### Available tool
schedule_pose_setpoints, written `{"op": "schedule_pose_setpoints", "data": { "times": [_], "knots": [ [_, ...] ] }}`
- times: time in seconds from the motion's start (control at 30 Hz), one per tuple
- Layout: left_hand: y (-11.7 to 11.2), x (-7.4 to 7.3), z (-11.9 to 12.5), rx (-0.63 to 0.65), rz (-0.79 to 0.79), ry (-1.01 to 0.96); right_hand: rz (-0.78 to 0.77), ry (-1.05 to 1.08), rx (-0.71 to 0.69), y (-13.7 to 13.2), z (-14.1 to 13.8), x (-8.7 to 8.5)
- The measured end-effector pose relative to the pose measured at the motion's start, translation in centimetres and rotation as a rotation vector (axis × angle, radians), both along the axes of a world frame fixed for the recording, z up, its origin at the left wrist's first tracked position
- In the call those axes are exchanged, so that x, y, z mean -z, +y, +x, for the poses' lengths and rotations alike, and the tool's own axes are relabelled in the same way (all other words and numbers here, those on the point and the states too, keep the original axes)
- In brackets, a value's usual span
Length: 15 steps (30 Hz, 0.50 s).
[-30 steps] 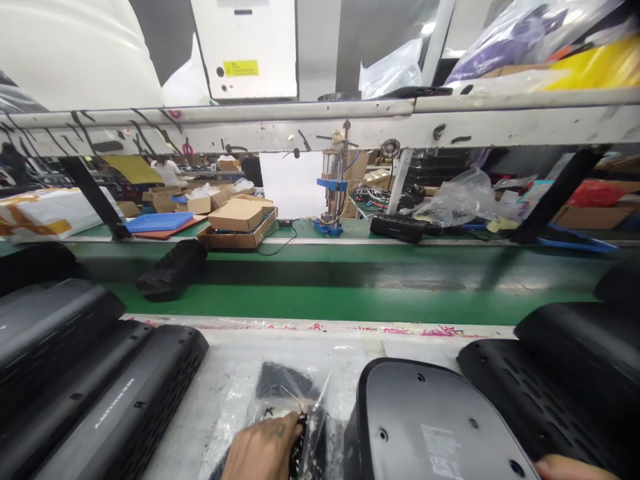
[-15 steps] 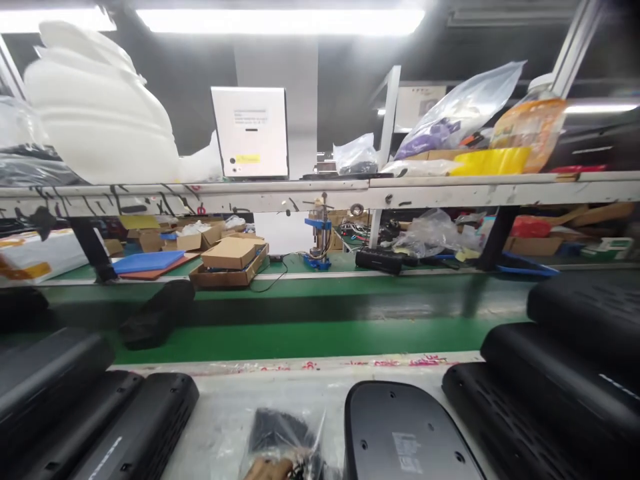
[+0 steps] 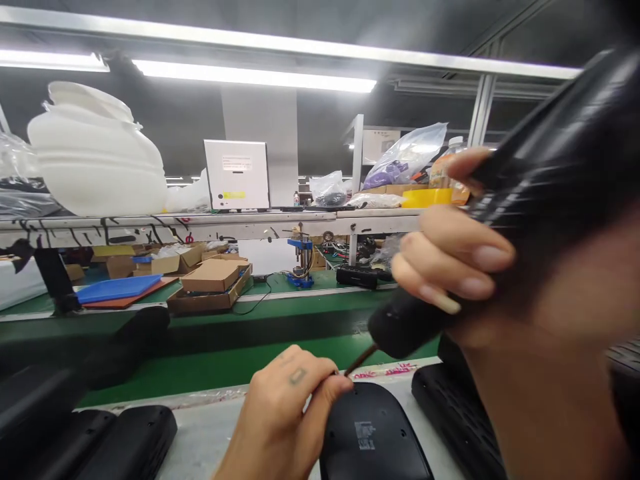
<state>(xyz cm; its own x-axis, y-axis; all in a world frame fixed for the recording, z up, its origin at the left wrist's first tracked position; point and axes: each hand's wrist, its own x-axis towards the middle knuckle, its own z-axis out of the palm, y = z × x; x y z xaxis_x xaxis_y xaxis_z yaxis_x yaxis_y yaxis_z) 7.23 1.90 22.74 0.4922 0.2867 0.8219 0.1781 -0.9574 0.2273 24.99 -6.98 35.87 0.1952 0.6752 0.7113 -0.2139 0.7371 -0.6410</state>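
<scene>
Okay, so the right hand [image 3: 465, 255] is wrapped around a chunky black tool [image 3: 560, 167], and a thin shaft [image 3: 361, 360] slants down and left from its nose. Thumb and forefinger of the left hand [image 3: 287, 397] are pinched together right by the shaft's end; can't tell what, if anything, sits between them. Just below, a dark housing [image 3: 373, 437] lies label side up on the near white tabletop [image 3: 200, 437], its near end cut off.

My guess is the tool has some heft, so wrapping the fingers round its body makes sense, though that shiny skin could get slippery. Shaft looks stiff but skinny. Housing reads as hard plastic, probably light and easy to scuff; I'd grab it by the rounded sides.

Room-wise, black cases [image 3: 140, 437] crowd the left and a vented case [image 3: 453, 413] is near its right edge. More slack toward the left and the far green surface [image 3: 225, 373].
</scene>
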Motion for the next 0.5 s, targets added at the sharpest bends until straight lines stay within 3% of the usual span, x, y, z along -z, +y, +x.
{"op": "schedule_pose_setpoints", "data": {
  "times": [0.1,0.17,0.3,0.5],
  "knots": [
    [0.6,0.3,0.3,0.06,0.026,0.066,0.023,-0.031,-0.139,1.4,-1.9,-1.1],
    [1.0,0.3,0.1,0.093,0.002,0.099,-0.008,0.048,-0.147,2.1,-2.5,-1.1],
    [1.3,0.0,-0.1,0.082,-0.178,0.065,-0.036,0.118,-0.172,3.0,-2.9,-0.7],
    [0.9,0.0,0.2,0.055,-0.411,0.064,-0.091,0.056,-0.235,3.2,-2.9,-0.4]
  ]
}}
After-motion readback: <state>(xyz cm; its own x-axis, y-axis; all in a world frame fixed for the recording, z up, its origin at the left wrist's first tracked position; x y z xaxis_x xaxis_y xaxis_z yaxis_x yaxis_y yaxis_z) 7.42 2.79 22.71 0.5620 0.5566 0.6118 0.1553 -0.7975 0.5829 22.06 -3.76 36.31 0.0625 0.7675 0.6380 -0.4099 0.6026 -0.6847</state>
